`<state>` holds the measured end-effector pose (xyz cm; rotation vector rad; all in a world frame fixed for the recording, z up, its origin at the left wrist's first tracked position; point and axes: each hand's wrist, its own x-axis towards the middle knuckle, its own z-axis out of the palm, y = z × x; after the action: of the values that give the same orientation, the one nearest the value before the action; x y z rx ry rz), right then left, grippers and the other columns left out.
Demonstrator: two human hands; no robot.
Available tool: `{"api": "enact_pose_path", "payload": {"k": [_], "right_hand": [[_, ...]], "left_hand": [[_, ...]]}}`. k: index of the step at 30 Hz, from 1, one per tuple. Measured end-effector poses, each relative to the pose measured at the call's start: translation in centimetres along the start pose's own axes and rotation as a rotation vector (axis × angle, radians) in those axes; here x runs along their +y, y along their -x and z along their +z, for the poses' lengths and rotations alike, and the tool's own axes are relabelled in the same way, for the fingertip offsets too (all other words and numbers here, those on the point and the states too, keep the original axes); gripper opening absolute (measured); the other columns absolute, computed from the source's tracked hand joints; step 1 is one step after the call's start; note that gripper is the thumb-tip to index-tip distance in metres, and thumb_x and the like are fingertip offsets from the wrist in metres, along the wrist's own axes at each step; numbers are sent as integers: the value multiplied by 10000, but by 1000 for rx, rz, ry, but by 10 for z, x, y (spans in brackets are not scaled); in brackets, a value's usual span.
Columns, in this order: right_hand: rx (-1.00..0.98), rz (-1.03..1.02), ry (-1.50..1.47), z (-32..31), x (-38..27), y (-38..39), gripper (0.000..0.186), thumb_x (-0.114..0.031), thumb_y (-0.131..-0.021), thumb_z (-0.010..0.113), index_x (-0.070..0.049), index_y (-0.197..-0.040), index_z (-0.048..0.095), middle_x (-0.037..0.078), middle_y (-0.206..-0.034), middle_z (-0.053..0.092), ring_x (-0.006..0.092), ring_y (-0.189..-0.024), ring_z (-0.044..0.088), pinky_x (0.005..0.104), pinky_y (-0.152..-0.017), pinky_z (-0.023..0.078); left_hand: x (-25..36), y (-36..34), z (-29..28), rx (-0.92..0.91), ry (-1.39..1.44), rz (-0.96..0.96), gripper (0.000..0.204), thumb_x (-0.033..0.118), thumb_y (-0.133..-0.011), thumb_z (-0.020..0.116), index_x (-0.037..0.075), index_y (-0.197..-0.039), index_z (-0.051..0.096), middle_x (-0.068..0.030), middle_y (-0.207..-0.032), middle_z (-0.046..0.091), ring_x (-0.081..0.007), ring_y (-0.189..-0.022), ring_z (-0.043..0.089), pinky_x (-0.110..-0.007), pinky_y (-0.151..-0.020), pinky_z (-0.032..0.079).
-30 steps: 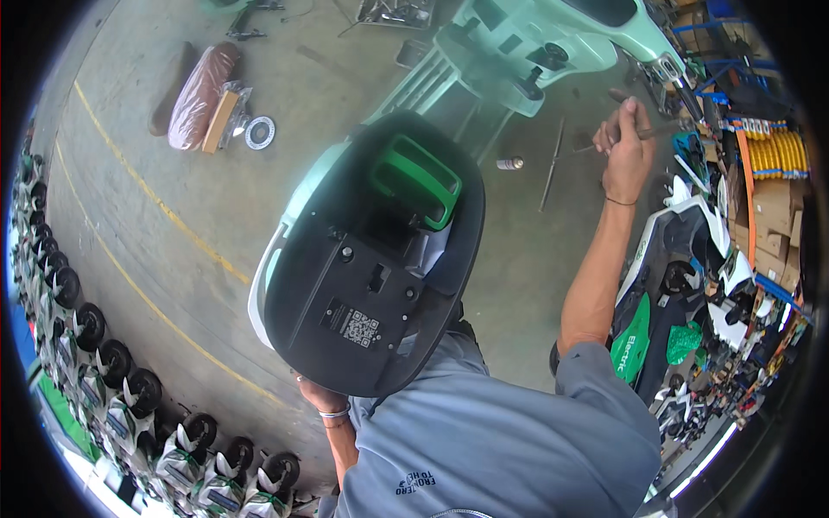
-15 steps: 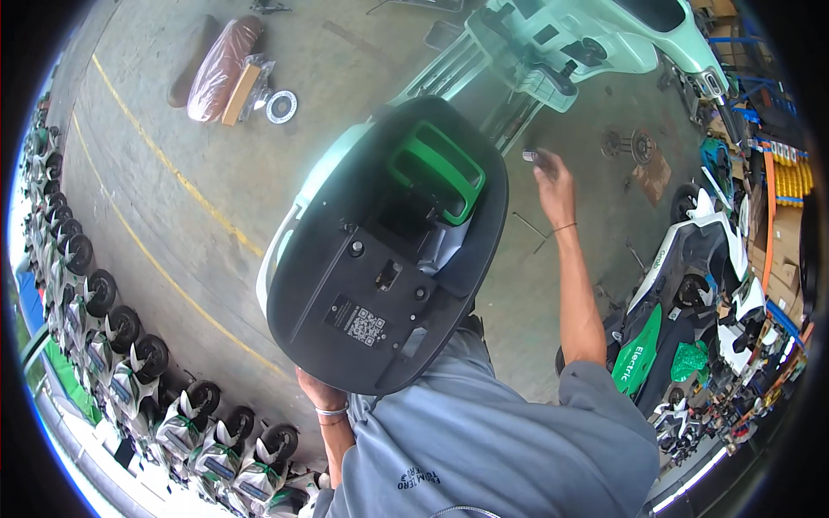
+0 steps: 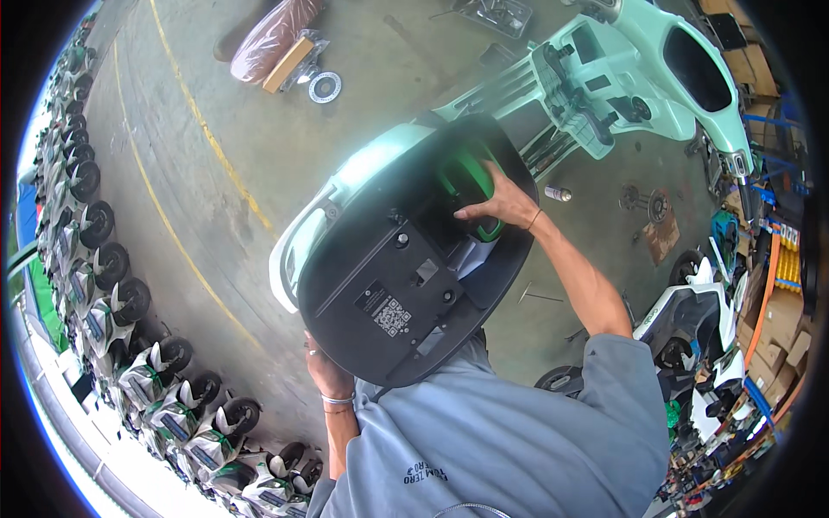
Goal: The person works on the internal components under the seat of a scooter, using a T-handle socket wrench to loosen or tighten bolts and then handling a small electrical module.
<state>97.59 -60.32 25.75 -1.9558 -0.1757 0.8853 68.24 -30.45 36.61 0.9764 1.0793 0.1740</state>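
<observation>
A mint-green scooter (image 3: 380,160) stands before me, with a black oval under-seat compartment (image 3: 345,302) facing up. Inside its far right part, a green carrying handle (image 3: 493,231) is partly covered by my right hand (image 3: 505,203). That hand reaches in over the rim, thumb stretched to the left and fingers spread upward at the handle. Down at the compartment's near left edge is my left hand (image 3: 326,373), beside the black rim. Most of its fingers are hidden by the rim, so its grip does not show.
A spray can (image 3: 559,193) and a thin metal tool (image 3: 542,298) lie on the floor at right. Far left, a wrapped brown seat (image 3: 275,39) lies near a ring-shaped disc (image 3: 325,87). Parked scooters (image 3: 112,298) line the left; a white scooter body (image 3: 682,298) stands right.
My right hand has moved left from beside the scooter into the compartment, up to the green handle. The view has shifted; my left hand stays by the near left rim.
</observation>
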Motion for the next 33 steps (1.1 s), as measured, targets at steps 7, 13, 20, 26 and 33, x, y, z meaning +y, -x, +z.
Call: {"api": "enact_pose_path", "payload": {"k": [7,13,20,26,33], "right_hand": [[35,43,-167,16,-27,-3,925,-304,-615,908,91,-1318,457,164,-1124,643,224,-1002,651,318,-863,532],[62,150,-183,55,-40,-16,751,-210,-625,898,54,-1205,500,84,-906,649,124,-684,628,235,-532,485],[128,152,-192,73,-56,-6,548,-208,-670,870,4,-1058,546,19,-740,590,68,-508,497,210,-443,391],[197,199,-180,69,-108,12,498,-195,-691,851,0,-1049,565,25,-748,606,71,-505,497,218,-439,385],[413,374,-478,73,-112,26,418,-300,-772,786,-28,-1028,598,23,-753,574,116,-529,483,245,-461,384]], "left_hand": [[-4,-4,-10,-9,-139,64,444,331,-1064,405,-25,-1304,517,-90,-1177,624,-165,-1053,603,-295,-909,486],[-11,10,-29,155,-34,-15,416,292,-1042,458,-59,-1187,626,-73,-1105,675,-137,-1047,605,-266,-918,465],[8,19,-13,163,-22,22,454,306,-1046,469,-2,-1378,501,-75,-1227,624,-144,-1052,610,-298,-831,539],[-6,17,-30,33,80,-47,575,393,-1045,445,-41,-1422,412,-125,-1235,604,-209,-1053,632,-339,-827,558],[13,11,-33,-225,183,-84,613,455,-1061,333,-30,-1421,437,-156,-1096,650,-233,-914,674,-330,-748,565]]}}
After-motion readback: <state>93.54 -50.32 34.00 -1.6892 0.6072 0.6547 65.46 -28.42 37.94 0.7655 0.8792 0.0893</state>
